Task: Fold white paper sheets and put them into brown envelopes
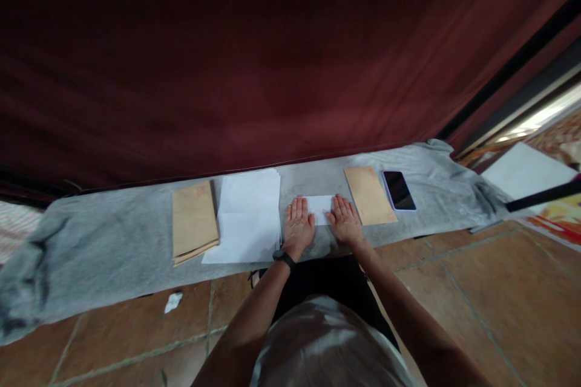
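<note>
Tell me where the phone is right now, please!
In the head view, the phone lies on the grey cloth, to the right of both hands, just right of the brown envelope nearest the right hand.

Grey cloth — brown envelopes, white sheets, smaller paper, phone.

Sheets block the left hand, envelope then phone the right hand, curtain walls the far side, but there's room over the cloth's left end
</note>
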Tool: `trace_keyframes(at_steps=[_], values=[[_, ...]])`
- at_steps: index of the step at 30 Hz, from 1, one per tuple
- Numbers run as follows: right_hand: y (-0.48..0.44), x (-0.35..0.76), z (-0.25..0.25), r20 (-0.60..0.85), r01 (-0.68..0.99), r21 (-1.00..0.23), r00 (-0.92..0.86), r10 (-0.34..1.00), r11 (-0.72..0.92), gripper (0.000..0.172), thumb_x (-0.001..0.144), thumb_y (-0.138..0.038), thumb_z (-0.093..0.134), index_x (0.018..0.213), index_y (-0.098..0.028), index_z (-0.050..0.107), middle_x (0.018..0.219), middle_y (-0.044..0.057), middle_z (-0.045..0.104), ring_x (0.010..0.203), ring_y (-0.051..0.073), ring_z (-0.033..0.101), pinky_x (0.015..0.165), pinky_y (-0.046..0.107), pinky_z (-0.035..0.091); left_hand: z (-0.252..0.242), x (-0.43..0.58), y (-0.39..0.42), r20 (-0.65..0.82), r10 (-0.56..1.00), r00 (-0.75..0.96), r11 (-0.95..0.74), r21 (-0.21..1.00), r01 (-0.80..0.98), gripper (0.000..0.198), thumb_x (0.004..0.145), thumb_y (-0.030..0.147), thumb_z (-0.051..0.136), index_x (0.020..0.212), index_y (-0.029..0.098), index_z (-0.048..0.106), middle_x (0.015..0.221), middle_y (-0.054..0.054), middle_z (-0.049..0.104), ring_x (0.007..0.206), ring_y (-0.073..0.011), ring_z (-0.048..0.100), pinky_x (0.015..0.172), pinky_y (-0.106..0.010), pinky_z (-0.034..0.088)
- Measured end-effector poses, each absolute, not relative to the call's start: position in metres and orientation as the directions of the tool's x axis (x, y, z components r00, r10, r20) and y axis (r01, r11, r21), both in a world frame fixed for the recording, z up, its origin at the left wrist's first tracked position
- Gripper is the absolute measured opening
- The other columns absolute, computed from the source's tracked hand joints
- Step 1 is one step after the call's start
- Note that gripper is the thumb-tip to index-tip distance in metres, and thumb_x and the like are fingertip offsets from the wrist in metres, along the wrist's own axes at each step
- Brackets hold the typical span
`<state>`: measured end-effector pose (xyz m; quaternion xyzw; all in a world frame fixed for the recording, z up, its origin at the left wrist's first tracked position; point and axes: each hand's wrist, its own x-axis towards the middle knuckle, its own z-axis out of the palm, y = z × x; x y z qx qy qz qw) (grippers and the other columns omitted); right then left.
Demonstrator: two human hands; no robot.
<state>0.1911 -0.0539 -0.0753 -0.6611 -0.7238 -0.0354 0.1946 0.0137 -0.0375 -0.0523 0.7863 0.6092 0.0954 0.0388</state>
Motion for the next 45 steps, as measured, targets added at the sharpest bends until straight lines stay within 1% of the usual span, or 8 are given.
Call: trace_keyframes(at_steps=[7,14,16,20,22,29,36,45], values=[[-0.094,0.19,-0.067,0.276,0.944,-0.196,-0.207,0.939,0.266,0.052,0.106,-0.038,0.038,0.152,-0.016,0.042,0.158,0.013,0.041,0.145,0.028,0.039,0.12,0.05,0.026,-0.054,0.014,-0.038,0.113,0.962,0.25,-0.266,0.167,0.949,0.061,0.102,0.033,0.033,0.156,0.006,0.03,0.164,-0.014,0.029,0.154,-0.0239,0.02,0.127,-0.045,0.017],[-0.117,0.196,-0.07,0.292,0.931,-0.204,-0.237,0.926,0.303,0.054,0.106,-0.037,0.038,0.155,-0.016,0.035,0.158,0.011,0.041,0.146,0.025,0.039,0.123,0.048,0.023,-0.046,0.016,-0.038,0.117,0.962,0.248,-0.265,0.16,0.951,0.058,0.103,0.032,0.031,0.155,0.007,0.032,0.163,-0.014,0.029,0.154,-0.0264,0.019,0.127,-0.052,0.014],[-0.117,0.197,-0.071,0.302,0.931,-0.2,-0.239,0.923,0.307,0.053,0.106,-0.036,0.039,0.155,-0.015,0.036,0.158,0.011,0.042,0.146,0.025,0.039,0.123,0.048,0.022,-0.042,0.022,-0.041,0.136,0.935,0.327,-0.348,0.18,0.92,0.056,0.104,0.032,0.029,0.154,0.008,0.036,0.163,-0.013,0.031,0.154,-0.0251,0.02,0.127,-0.049,0.015],[-0.118,0.197,-0.072,0.332,0.926,-0.197,-0.247,0.91,0.323,0.047,0.104,-0.032,0.042,0.148,-0.016,0.047,0.153,0.012,0.05,0.145,0.026,0.04,0.123,0.05,0.024,-0.038,0.042,-0.048,0.135,0.762,0.633,-0.644,0.26,0.719,0.053,0.106,0.036,0.025,0.152,0.015,0.041,0.16,-0.007,0.04,0.151,-0.0178,0.03,0.126,-0.04,0.02],[-0.118,0.196,-0.073,0.344,0.923,-0.199,-0.249,0.905,0.329,0.043,0.104,-0.03,0.044,0.143,-0.015,0.052,0.148,0.012,0.055,0.144,0.026,0.041,0.122,0.051,0.025,-0.039,0.05,-0.047,0.123,0.72,0.683,-0.684,0.295,0.667,0.053,0.107,0.037,0.023,0.151,0.015,0.042,0.158,-0.006,0.043,0.15,-0.0173,0.032,0.126,-0.04,0.022],[-0.117,0.194,-0.069,0.336,0.918,-0.25,-0.215,0.917,0.307,0.044,0.104,-0.033,0.044,0.144,-0.016,0.051,0.144,0.011,0.059,0.141,0.025,0.045,0.123,0.05,0.024,-0.042,0.057,-0.025,0.059,0.739,0.671,-0.648,0.335,0.684,0.054,0.107,0.039,0.019,0.152,0.019,0.04,0.161,-0.004,0.038,0.152,-0.0181,0.027,0.126,-0.042,0.02],[-0.117,0.193,-0.066,0.317,0.922,-0.259,-0.201,0.927,0.289,0.04,0.104,-0.034,0.045,0.139,-0.02,0.059,0.15,0.011,0.053,0.142,0.027,0.045,0.121,0.051,0.027,-0.043,0.061,0.0,0.026,0.758,0.651,-0.624,0.32,0.713,0.055,0.106,0.041,0.023,0.154,0.019,0.037,0.163,-0.003,0.034,0.153,-0.0205,0.022,0.127,-0.045,0.015],[-0.116,0.194,-0.066,0.286,0.922,-0.27,-0.199,0.937,0.278,0.047,0.103,-0.034,0.046,0.148,-0.024,0.049,0.155,0.009,0.047,0.143,0.027,0.044,0.12,0.052,0.026,-0.046,0.058,0.003,0.076,0.77,0.633,-0.629,0.25,0.736,0.056,0.105,0.041,0.025,0.156,0.02,0.033,0.163,-0.004,0.034,0.153,-0.0209,0.024,0.126,-0.045,0.017]])
